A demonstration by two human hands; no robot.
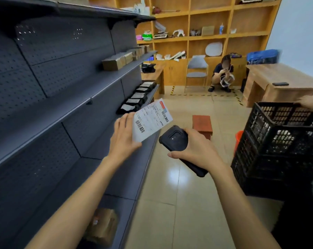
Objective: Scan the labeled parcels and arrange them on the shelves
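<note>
My left hand holds a flat parcel with a white barcode label, tilted label-up in front of the dark grey shelving. My right hand grips a black handheld scanner, whose head lies just right of and below the label. On the middle shelf lies a row of black labeled parcels. Brown cardboard parcels stand in a row on the shelf above. Another brown parcel lies on the bottom shelf near my left forearm.
Stacked black plastic crates stand at the right, another person's hand on the top rim. A small red-brown stool and an orange bucket stand on the tiled floor. A person crouches by wooden shelving; a wooden desk stands right.
</note>
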